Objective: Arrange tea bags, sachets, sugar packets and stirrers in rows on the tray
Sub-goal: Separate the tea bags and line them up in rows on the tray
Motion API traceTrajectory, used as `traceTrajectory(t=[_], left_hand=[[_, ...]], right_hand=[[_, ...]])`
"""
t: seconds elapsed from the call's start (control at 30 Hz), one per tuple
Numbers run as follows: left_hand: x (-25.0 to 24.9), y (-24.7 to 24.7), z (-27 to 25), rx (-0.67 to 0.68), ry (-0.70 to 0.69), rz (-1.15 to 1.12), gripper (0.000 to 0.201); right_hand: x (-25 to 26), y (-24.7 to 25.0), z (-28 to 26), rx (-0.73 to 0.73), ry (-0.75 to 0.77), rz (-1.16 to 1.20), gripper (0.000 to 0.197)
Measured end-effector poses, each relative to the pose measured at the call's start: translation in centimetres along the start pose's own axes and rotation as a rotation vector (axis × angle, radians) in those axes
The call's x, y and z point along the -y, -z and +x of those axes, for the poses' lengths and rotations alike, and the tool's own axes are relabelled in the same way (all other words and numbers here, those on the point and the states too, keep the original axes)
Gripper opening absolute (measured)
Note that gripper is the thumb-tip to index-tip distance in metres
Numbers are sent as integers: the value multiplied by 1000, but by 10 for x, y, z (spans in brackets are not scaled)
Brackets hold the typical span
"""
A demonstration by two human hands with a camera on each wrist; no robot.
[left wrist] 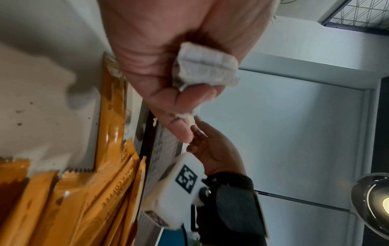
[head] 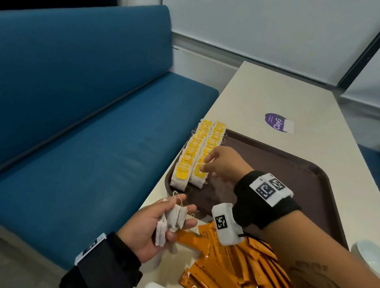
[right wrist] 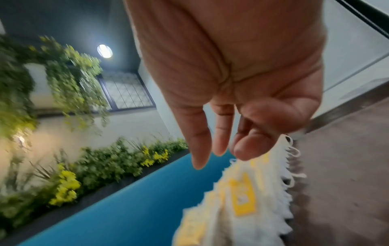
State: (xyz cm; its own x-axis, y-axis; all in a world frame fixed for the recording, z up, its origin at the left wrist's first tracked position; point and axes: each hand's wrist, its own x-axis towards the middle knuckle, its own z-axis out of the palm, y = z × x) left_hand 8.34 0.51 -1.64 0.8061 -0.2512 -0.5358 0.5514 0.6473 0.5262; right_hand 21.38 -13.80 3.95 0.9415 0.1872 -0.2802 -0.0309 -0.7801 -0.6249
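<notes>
A cream worktop [head: 269, 98] runs away from the camera beside a long blue bench seat [head: 71, 122], with pale blinds behind.

Nearest, a loose heap of orange coffee sachets [head: 231, 269] lies on the worktop, fanned with their long axes slanting from near left to far right; they overlap too much to count. A white bowl [head: 372, 256] sits at the right edge.

Just above the heap's left end, the left hand [head: 154, 228] is palm up with its fingers curled round a small bunch of tea bags [head: 173, 218], about four, held on edge with their strings looping upward; the left wrist view shows the bags' ends [left wrist: 206, 66] bunched in the closed fist.

Beyond lies the brown tray [head: 296, 176], its long axis running away along the worktop. On its left side two rows of tea bags with yellow tags [head: 197, 153] stand side by side, each row running along the tray's length, the bags overlapping like shingles with tags facing up. Each row holds roughly eight to ten; the far ones blur together.

The right hand [head: 222, 162] hovers at the near end of the right row, fingers loosely extended and slack, holding nothing, fingertips [right wrist: 200, 159] touching or just above the bags; I cannot tell which.

Farther off a purple sticker [head: 278, 123] lies on the worktop.
</notes>
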Motion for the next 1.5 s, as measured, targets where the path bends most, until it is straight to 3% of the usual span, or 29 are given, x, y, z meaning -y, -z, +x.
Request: traceTrajectory(t=[0.17, 0.27, 0.4, 0.53, 0.7, 0.8, 0.93, 1.17, 1.3, 1.4, 1.5], left_hand=[[7, -6, -1, 36, 13, 7, 40], [13, -11, -2, 72, 24, 65, 47], [20, -14, -2, 76, 23, 95, 40], [25, -17, -4, 95, 15, 77, 43], [33, -21, -5, 115, -12, 121, 51], [37, -23, -5, 132, -35, 152, 46], [39, -25, -6, 133, -76, 216, 49], [36, -23, -7, 145, -13, 164, 39], [36, -20, -2, 72, -72, 153, 54], [33, -23, -2, 51, -153, 179, 41], [31, -26, -2, 51, -222, 238, 31]], right_hand=[[8, 7, -68, 198, 146, 122, 12], [1, -7, -95, 283, 160, -29, 24], [-15, -24, -113, 175, 157, -99, 22], [-32, -19, -126, 80, 143, 196, 12], [-45, -16, -134, 14, 128, 289, 20], [-47, -23, -136, 11, 124, 216, 28], [-46, -29, -137, -62, 166, 55, 18], [-52, -26, -139, -181, 159, 367, 16], [-54, -27, -143, -141, 142, 382, 15], [-54, -28, -144, -62, 101, 430, 20], [-52, -28, -146, -7, 43, 592, 39]])
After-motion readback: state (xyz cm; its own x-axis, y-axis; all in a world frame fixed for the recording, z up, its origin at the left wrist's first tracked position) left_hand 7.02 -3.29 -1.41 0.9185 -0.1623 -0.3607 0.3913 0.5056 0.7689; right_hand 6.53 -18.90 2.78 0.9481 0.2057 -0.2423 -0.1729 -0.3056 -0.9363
